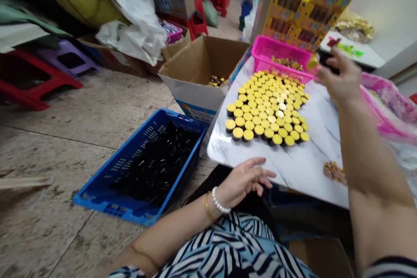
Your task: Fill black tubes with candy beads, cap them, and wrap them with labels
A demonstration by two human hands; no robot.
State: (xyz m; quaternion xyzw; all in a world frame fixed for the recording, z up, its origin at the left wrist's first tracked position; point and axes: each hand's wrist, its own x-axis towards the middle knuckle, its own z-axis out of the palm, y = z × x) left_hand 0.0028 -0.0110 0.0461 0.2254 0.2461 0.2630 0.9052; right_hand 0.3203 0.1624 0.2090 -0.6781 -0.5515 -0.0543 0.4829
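My right hand (343,76) is raised over the far right of the white marbled table (312,178). A small yellow round piece (313,62) shows at its fingertips, blurred, by the rim of a pink basket (276,54). Inside that basket lie small gold-coloured wrapped pieces (288,64). My left hand (246,178), with a pearl bracelet, hovers at the table's front edge, fingers apart and holding nothing. Beyond it, many dark round pots with yellow tops (260,115) stand packed together on the table.
A blue crate (110,208) of black pieces is on the floor to the left, before an open cardboard box (195,71). Yellow display boxes (293,21) are stacked behind the basket. Small wrapped pieces (334,172) lie at the table's right. Red stools (32,80) stand around.
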